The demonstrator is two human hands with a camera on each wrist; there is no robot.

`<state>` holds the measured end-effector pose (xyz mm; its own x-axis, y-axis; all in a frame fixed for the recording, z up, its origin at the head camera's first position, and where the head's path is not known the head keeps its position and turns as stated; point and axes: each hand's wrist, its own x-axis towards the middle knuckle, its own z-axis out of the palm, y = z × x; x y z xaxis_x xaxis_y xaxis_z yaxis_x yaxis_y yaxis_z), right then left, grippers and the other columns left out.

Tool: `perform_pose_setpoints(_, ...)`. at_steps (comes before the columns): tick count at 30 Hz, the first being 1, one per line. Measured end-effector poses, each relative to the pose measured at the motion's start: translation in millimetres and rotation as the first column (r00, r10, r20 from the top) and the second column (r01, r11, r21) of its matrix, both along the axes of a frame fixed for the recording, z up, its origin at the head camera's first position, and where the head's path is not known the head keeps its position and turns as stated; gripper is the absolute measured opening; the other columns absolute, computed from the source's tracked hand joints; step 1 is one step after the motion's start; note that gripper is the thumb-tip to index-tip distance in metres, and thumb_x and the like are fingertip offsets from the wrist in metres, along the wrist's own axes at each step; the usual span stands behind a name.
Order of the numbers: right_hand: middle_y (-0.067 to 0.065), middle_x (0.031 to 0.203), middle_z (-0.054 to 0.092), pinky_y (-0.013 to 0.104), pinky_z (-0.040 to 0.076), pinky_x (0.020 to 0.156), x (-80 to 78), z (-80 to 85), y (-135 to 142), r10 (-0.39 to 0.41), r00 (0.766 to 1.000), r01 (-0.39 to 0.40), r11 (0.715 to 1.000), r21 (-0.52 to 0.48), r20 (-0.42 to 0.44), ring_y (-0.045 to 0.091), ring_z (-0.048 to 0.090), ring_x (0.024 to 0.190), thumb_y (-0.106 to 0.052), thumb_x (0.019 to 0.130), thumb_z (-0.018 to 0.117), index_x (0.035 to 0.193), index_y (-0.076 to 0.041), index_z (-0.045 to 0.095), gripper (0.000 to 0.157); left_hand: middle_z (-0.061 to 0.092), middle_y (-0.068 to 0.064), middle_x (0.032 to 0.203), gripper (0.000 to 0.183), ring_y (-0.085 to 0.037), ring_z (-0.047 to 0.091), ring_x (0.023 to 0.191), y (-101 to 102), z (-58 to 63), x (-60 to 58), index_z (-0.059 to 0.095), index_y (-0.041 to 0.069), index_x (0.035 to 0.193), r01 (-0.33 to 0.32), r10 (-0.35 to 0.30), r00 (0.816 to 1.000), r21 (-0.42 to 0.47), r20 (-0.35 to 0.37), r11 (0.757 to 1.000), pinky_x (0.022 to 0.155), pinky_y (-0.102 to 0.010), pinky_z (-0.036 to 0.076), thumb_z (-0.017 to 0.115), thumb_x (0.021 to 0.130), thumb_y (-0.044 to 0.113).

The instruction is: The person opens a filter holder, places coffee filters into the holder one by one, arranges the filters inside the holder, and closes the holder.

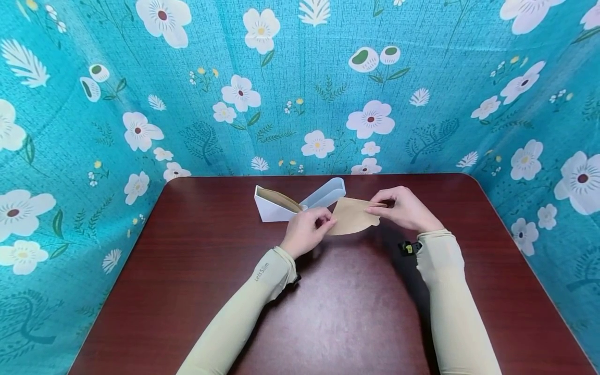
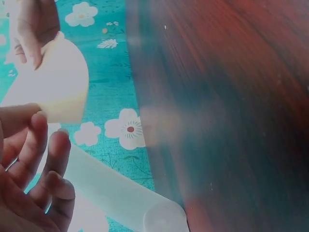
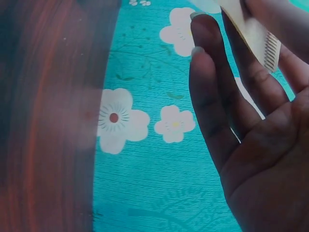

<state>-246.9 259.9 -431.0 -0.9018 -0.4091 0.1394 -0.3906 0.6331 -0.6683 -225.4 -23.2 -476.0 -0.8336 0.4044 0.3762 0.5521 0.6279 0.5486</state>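
A tan paper coffee filter (image 1: pixel 352 217) is held up over the table between both hands. My left hand (image 1: pixel 305 229) pinches its left edge between thumb and index finger, the other fingers loosely bent. At the far right end my right hand (image 1: pixel 407 208) pinches it between thumb and fingers. The right wrist view shows a crimped seam (image 3: pixel 271 52) along the paper's edge. Just behind the left hand stands a white filter box (image 1: pixel 271 210) with more tan filters (image 1: pixel 281 198) inside. Its translucent lid (image 1: pixel 324 191) lies swung out to the right, partly hidden by the held filter.
The dark red-brown wooden table (image 1: pixel 197 271) spreads toward the front and both sides. A teal floral cloth (image 1: pixel 290 94) hangs behind its far edge and along both sides. A dark strap with a small device (image 1: pixel 410 248) sits on the right wrist.
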Motion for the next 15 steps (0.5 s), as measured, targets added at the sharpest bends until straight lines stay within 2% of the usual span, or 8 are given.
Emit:
perform_pose_setpoints(6,-0.006,0.08,0.073,0.029,0.05,0.065,3.4,7.3,-6.5,0.044,0.998,-0.044,0.999,0.001,-0.036,0.013,0.059,0.073,-0.025,0.09,0.083,0.092,-0.02,0.081,0.006,0.059,0.007,0.082,0.017,-0.005,0.054,0.072,0.0,1.9,0.1,0.066,0.019,0.091,0.012,-0.012,1.0,0.047,0.002,0.999,0.064,-0.021,0.042,0.072,0.098,0.034)
perform_pose_setpoints(15,-0.002,0.08,0.068,0.027,0.05,0.067,7.4,6.3,-10.2,-0.045,0.999,0.044,0.999,-0.029,-0.024,0.018,0.059,0.077,-0.028,0.092,0.081,0.096,-0.019,0.078,0.011,0.059,0.002,0.072,0.016,-0.009,0.05,0.065,-1.4,6.6,-0.5,0.068,0.013,0.087,0.021,-0.03,0.999,0.226,0.037,0.974,0.061,-0.021,0.041,0.072,0.099,0.024)
